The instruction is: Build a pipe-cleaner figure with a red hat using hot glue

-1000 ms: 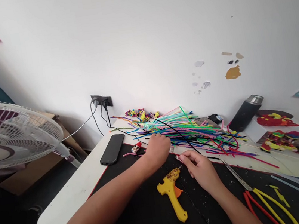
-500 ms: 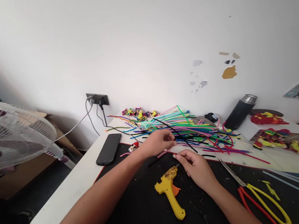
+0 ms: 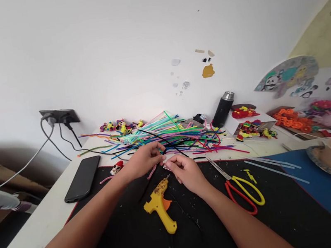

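Note:
My left hand [image 3: 146, 159] and my right hand [image 3: 188, 171] meet above the black mat, fingertips nearly touching. The right thumb and index finger pinch something tiny with a pale, shiny edge; its kind does not show. My left fingers are curled together, and what they hold is hidden. Just below lies a yellow glue gun [image 3: 159, 209] with an orange trigger, its nozzle toward my right fingers. A short pink pipe cleaner [image 3: 152, 172] lies under the left hand. Behind my hands spreads a heap of coloured pipe cleaners [image 3: 166, 130].
Scissors [image 3: 237, 188] with red and yellow handles lie right of my right hand. A phone [image 3: 83, 179] rests at the left, near a small red-and-white figure [image 3: 116, 167]. A black flask [image 3: 223, 109] leans by the wall. Glue sticks [image 3: 276, 167] lie at right.
The view has turned to the right, bringing in more of the right side. My left fingers have come closer to the right fingertips. The glue gun and scissors stay where they lay.

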`<state>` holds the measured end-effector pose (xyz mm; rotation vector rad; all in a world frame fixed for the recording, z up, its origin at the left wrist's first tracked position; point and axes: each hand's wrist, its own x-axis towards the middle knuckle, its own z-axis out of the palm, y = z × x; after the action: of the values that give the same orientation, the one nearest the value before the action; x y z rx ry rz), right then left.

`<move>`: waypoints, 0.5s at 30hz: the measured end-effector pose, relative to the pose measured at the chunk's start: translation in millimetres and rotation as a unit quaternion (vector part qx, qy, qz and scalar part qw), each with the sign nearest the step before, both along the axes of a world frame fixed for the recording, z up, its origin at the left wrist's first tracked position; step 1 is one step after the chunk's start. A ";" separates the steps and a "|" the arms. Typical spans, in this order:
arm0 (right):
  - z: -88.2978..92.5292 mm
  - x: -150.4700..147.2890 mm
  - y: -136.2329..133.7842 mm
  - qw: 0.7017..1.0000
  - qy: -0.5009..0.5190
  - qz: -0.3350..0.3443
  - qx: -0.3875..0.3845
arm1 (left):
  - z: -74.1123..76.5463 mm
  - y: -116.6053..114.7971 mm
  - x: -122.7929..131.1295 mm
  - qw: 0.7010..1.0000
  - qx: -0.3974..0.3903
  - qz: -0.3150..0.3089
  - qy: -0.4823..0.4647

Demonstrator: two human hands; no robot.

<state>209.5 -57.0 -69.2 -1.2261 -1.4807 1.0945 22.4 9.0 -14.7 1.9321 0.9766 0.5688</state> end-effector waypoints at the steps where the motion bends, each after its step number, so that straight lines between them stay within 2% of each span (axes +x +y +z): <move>1: 1.1 0.5 0.6 1.000 0.017 -0.001 -0.003 | -0.3 -1.8 1.1 1.000 0.001 -0.007 0.005; 8: 3.2 3.2 4.6 0.995 0.087 0.000 -0.043 | 1.0 -10.1 5.7 0.997 0.060 -0.037 0.042; 15: -1.6 2.4 6.8 0.987 0.141 0.002 -0.075 | -1.7 -14.1 7.5 0.993 0.052 -0.077 0.070</move>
<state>212.0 -50.1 -70.7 -1.1159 -1.2024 1.3424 29.9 -5.1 -16.4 2.1426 0.8898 0.4073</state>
